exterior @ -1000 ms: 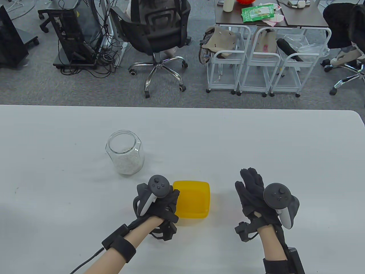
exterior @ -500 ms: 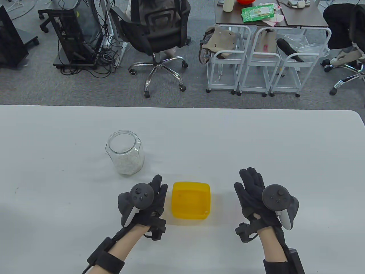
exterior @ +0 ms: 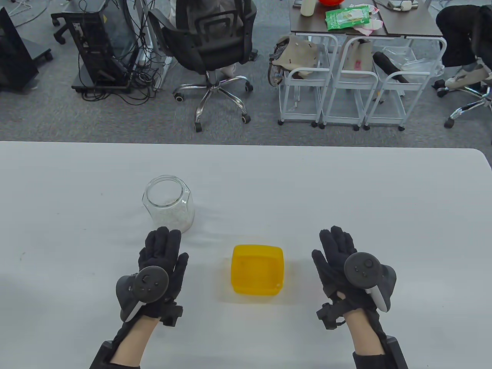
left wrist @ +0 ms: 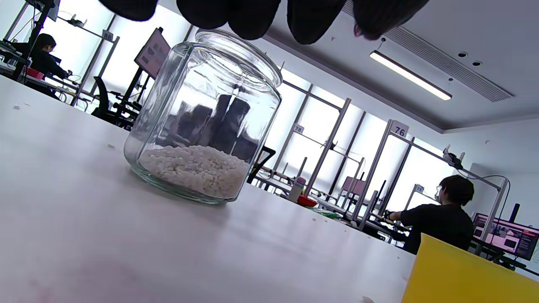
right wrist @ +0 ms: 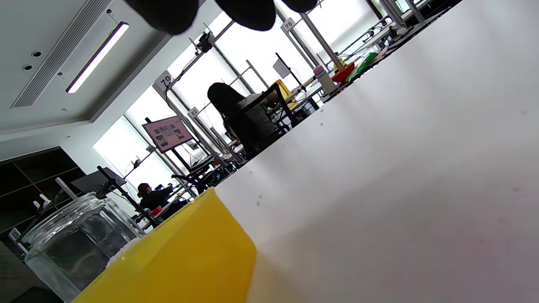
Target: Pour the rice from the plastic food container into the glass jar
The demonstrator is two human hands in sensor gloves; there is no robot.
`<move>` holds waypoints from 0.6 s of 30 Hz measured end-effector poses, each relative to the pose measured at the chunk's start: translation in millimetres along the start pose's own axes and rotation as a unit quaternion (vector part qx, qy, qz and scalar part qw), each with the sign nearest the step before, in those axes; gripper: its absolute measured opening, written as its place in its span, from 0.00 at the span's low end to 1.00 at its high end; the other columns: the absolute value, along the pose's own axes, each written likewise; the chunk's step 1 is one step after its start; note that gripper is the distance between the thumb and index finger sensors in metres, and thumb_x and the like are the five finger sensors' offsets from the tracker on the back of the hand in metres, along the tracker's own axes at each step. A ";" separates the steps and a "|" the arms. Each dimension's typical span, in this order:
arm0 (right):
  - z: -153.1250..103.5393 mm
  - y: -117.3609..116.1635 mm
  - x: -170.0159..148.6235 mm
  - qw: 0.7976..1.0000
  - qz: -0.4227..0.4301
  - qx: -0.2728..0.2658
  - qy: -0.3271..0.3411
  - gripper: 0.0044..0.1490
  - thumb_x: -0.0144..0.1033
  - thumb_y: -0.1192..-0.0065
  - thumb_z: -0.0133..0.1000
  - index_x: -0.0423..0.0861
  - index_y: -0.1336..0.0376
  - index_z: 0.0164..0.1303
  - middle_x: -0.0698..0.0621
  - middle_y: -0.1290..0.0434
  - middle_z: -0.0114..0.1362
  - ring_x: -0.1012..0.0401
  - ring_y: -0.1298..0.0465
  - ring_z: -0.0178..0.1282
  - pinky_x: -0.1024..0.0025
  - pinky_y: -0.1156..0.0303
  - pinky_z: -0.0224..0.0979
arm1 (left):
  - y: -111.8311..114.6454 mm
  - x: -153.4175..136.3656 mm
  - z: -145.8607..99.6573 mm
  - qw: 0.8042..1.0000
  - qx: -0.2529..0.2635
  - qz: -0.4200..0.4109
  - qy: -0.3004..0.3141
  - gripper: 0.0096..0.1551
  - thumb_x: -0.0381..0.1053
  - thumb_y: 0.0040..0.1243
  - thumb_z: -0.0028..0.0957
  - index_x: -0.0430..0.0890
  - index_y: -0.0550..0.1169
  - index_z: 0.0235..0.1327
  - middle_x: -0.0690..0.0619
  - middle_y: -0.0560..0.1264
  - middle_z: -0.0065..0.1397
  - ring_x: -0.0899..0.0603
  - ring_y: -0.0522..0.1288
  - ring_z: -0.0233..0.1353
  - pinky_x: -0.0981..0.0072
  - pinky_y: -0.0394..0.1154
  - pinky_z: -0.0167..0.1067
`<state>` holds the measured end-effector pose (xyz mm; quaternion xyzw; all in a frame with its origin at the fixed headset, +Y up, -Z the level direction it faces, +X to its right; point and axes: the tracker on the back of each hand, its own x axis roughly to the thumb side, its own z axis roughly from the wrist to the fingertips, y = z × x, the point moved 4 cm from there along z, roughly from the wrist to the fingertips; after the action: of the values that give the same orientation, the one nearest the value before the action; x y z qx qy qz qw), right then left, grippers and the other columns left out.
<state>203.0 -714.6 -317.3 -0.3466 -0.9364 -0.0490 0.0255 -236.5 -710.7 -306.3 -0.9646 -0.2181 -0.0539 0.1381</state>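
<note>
Both hands flat and empty: left hand (exterior: 159, 265) at nine o'clock of the yellow container (exterior: 257, 275), right hand (exterior: 342, 265) at three; rice-filled jar (exterior: 169, 205) at eleven.

Table view: bright, even overhead light; sharp focus; soft faint shadows beside yellow container (exterior: 257, 275) and under both hands. Wrist views: strongly tilted, backlit by large windows, blown out to white; ceiling strip light (left wrist: 409, 75) glares. Glass jar (left wrist: 205, 120) shows dark reflections, possibly of gloved fingers (left wrist: 312, 17). Fingers and near container edge blurred, dark.
</note>
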 end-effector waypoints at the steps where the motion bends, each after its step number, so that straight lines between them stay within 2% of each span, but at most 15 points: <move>1: -0.4 -1.2 1.7 1.000 -0.007 0.000 0.004 0.42 0.49 0.49 0.65 0.41 0.50 0.87 0.37 0.55 0.88 0.34 0.60 0.85 0.36 0.59 0.77 | -1.7 -0.9 -0.2 1.000 0.002 0.003 0.000 0.37 0.62 0.43 0.60 0.53 0.61 0.83 0.41 0.56 0.89 0.31 0.54 0.85 0.30 0.57 0.73; 6: -2.1 -5.8 7.6 0.999 -0.032 -0.001 0.020 0.42 0.49 0.49 0.65 0.42 0.50 0.87 0.37 0.55 0.88 0.35 0.60 0.85 0.36 0.59 0.77 | -6.1 -1.8 -0.9 1.000 0.003 0.011 0.009 0.37 0.62 0.43 0.60 0.53 0.60 0.84 0.41 0.54 0.90 0.31 0.52 0.86 0.30 0.56 0.74; 10: -3.4 -3.8 10.7 0.996 -0.082 -0.025 0.026 0.43 0.49 0.49 0.64 0.42 0.50 0.87 0.38 0.57 0.89 0.36 0.63 0.86 0.37 0.60 0.78 | -6.5 -2.7 -0.1 1.000 0.003 0.016 0.011 0.37 0.63 0.42 0.60 0.54 0.60 0.84 0.41 0.52 0.90 0.31 0.50 0.86 0.29 0.54 0.74; 18: -2.8 -10.6 8.1 0.998 -0.066 -0.007 0.019 0.43 0.49 0.49 0.64 0.42 0.51 0.87 0.37 0.57 0.88 0.36 0.63 0.85 0.36 0.61 0.77 | -11.8 -10.4 1.2 1.000 0.002 0.005 0.001 0.38 0.63 0.42 0.60 0.54 0.59 0.84 0.41 0.51 0.90 0.31 0.48 0.86 0.28 0.53 0.74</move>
<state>190.0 -717.7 -314.6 -0.2833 -0.9562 -0.0635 0.0379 -251.0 -704.4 -306.3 -0.9652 -0.2137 -0.0535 0.1406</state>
